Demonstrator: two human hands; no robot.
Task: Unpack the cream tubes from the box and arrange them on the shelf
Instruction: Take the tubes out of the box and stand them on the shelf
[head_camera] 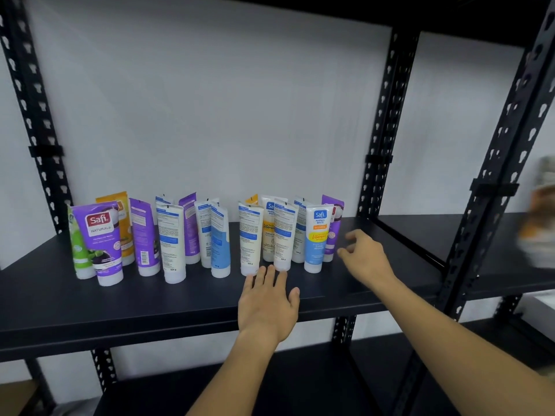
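Left hand [267, 304]: nearest the camera, it lies palm-down on the shelf [120, 310] with its fingers straight and spread; its grip is apart and holds nothing. The fingertips [271, 270] reach the caps of two white tubes [250, 240] in the front row.

Right hand [365, 253]: farther along at the right end of the row, it hovers just beside the blue-and-yellow tube [318, 237]; its fingers are loosely curled, its grip empty.

Cream tubes: about fifteen stand cap-down on the shelf in two loose groups with a gap between them. A purple tube [102, 241] leads the left group.

Box: not in view, so how many tubes remain cannot be told.

Step in hand: it looks like tidying the right group.

How to do it well: push low, at the caps, not the tops, since these tall tubes would likely topple in a chain. The right hand should likely cup the row's end as a stop while the left nudges gently inward.

Far right: blurred shapes [540, 211] beyond the upright [492, 187], too smeared to identify.
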